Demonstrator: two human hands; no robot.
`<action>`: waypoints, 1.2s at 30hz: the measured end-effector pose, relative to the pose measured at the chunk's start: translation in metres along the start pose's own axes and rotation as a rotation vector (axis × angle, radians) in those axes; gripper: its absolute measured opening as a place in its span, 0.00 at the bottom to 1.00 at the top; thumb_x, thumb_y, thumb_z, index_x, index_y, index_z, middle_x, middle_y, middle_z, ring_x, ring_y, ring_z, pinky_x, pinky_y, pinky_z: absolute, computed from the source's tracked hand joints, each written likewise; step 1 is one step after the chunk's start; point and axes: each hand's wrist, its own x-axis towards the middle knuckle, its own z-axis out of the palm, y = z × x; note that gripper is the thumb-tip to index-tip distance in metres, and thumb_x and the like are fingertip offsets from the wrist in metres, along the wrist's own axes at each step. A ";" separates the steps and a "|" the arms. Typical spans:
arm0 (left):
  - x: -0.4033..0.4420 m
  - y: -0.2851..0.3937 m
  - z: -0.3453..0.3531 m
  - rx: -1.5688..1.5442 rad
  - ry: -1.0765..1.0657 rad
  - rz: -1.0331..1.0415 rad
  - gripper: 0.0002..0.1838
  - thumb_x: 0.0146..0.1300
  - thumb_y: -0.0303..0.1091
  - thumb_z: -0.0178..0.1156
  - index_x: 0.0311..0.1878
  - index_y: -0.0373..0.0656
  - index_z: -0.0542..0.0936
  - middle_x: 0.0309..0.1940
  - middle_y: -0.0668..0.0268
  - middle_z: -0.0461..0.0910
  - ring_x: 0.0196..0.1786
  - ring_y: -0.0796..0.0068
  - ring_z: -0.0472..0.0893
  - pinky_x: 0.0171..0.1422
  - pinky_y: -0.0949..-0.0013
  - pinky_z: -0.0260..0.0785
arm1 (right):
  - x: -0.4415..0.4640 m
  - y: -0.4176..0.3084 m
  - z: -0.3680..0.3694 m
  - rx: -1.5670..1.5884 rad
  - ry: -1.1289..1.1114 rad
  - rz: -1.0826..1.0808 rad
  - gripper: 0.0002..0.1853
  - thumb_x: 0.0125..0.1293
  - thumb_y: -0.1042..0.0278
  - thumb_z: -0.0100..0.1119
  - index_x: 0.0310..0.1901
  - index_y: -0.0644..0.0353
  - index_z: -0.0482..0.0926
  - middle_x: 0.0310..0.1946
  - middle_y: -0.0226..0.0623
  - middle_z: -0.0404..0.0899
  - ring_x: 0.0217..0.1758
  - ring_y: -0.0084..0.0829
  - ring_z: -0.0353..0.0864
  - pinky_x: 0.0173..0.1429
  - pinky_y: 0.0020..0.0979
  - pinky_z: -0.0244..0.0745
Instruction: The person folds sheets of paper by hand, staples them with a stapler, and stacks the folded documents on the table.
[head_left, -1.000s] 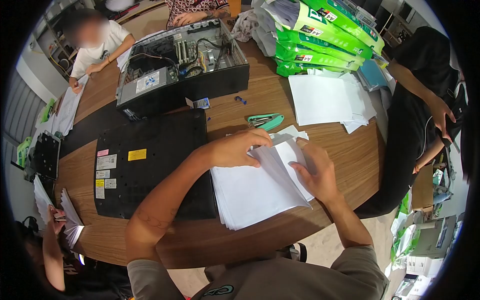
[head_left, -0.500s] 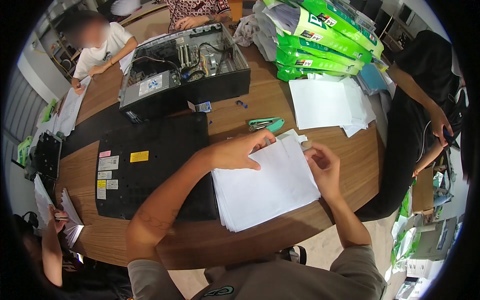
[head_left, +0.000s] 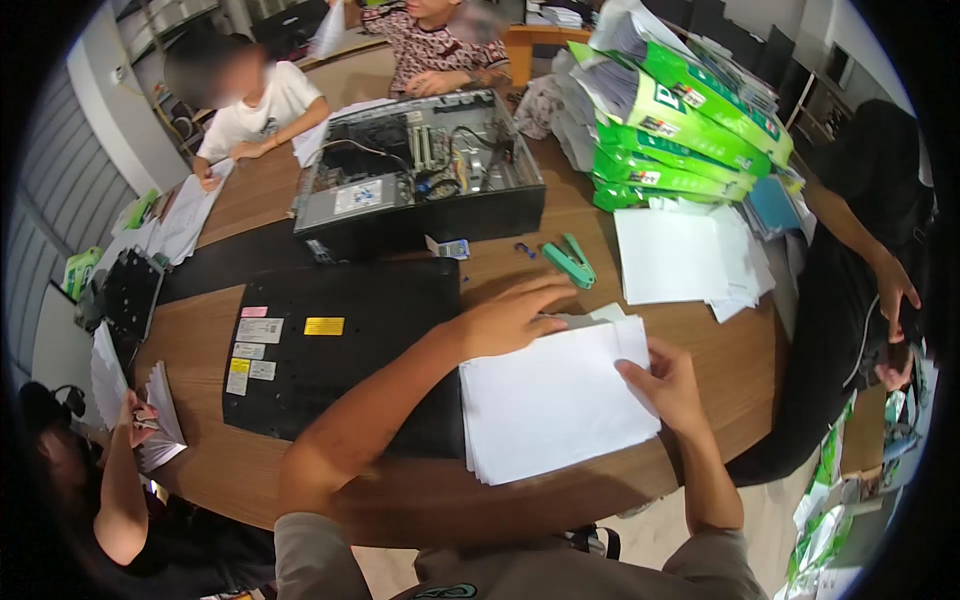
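A stack of white paper sheets (head_left: 560,405) lies at the table's front edge, its left side against a black computer side panel (head_left: 350,350). My right hand (head_left: 668,385) pinches the stack's right edge, thumb on top and the other fingers partly hidden. Over the stack's top edge, my left hand (head_left: 512,318) stretches its fingers out, holding nothing I can see. Just beyond those fingertips is a green stapler (head_left: 570,265), its arms spread apart; whether they touch is unclear.
An uncovered computer case (head_left: 420,205) stands behind the panel. Green paper packs (head_left: 680,130) are piled at the back right, near loose sheets (head_left: 665,255). People are around the table; one at the left holds a fanned paper bundle (head_left: 162,420).
The view has shifted, so the table sits lower and farther right. The stapler has turned and its arms now spread. My left fingers have straightened; my right thumb has come down on the sheets.
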 end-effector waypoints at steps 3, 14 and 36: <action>0.003 -0.002 -0.002 -0.214 -0.099 -0.073 0.23 0.77 0.45 0.51 0.67 0.41 0.73 0.66 0.54 0.73 0.69 0.57 0.72 0.73 0.59 0.62 | 0.001 0.005 0.000 0.111 0.052 -0.045 0.13 0.67 0.81 0.63 0.52 0.71 0.81 0.40 0.34 0.85 0.38 0.18 0.81 0.39 0.21 0.75; 0.007 -0.036 -0.033 -1.625 0.006 0.092 0.43 0.67 0.65 0.54 0.75 0.45 0.61 0.71 0.57 0.67 0.73 0.55 0.66 0.77 0.43 0.58 | 0.052 -0.042 -0.005 0.522 0.449 -0.272 0.18 0.73 0.74 0.56 0.62 0.69 0.70 0.51 0.38 0.79 0.52 0.27 0.79 0.55 0.29 0.76; 0.005 -0.015 -0.045 -0.639 0.592 -0.282 0.22 0.71 0.42 0.63 0.58 0.34 0.78 0.49 0.63 0.83 0.52 0.77 0.79 0.58 0.70 0.71 | 0.153 -0.046 0.029 -0.003 -0.283 -0.256 0.18 0.65 0.68 0.70 0.54 0.64 0.81 0.45 0.35 0.85 0.46 0.23 0.82 0.53 0.27 0.75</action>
